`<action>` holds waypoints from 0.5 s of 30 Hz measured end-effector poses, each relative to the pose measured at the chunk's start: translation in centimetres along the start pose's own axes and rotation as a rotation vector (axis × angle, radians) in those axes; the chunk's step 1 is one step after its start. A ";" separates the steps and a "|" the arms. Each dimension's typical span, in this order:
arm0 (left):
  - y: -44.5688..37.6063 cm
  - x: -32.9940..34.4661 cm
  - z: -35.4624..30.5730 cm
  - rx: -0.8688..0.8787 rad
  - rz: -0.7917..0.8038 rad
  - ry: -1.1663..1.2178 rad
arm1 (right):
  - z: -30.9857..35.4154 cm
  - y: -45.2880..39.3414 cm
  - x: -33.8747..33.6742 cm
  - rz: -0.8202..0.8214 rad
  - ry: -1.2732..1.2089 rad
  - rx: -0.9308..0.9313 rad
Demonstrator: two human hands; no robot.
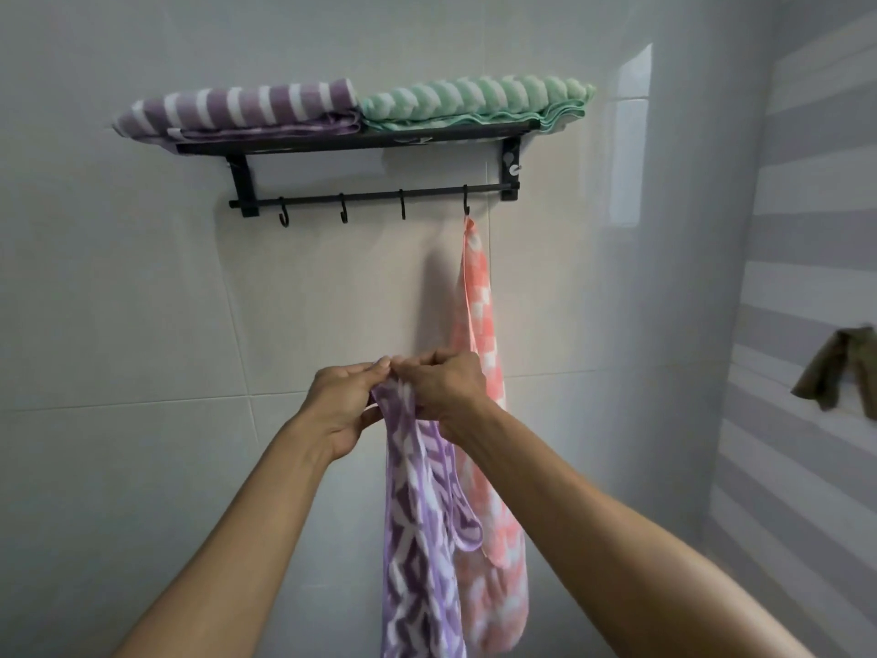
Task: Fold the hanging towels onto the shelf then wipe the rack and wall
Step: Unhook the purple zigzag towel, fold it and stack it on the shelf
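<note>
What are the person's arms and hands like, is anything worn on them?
Both arms are bare as far as the picture shows: no sleeves, gloves, watch or rings visible on the left hand or the right hand. Short, unpainted fingernails show at the fingertips.

left three hooks (342,214) bare | pink towel (479,296) hangs on fourth

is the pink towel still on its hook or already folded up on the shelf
On its hook. The pink towel hangs full length from the rightmost hook, unfolded; the shelf holds only striped purple and green towels.
</note>
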State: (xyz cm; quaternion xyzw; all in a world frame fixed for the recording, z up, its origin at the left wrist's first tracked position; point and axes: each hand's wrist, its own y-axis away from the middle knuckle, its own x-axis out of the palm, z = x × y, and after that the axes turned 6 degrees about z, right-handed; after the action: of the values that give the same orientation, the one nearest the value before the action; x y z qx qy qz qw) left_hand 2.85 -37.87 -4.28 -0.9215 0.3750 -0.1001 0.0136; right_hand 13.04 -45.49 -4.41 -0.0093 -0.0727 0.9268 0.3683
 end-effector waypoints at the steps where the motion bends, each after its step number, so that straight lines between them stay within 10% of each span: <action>1: 0.1 0.1 0.0 0.004 0.028 0.006 | -0.2 -0.1 0.1 0.013 -0.024 0.001; 15: 0.4 -1.0 1.0 -0.004 -0.023 0.061 | -0.8 -0.4 -1.9 0.322 0.219 -0.206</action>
State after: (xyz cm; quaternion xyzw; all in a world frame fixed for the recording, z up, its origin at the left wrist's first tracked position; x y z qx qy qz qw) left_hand 2.07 -37.54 -5.49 -0.9222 0.3650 -0.1276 -0.0008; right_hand 14.69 -46.39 -5.22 -0.1587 -0.1241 0.9548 0.2185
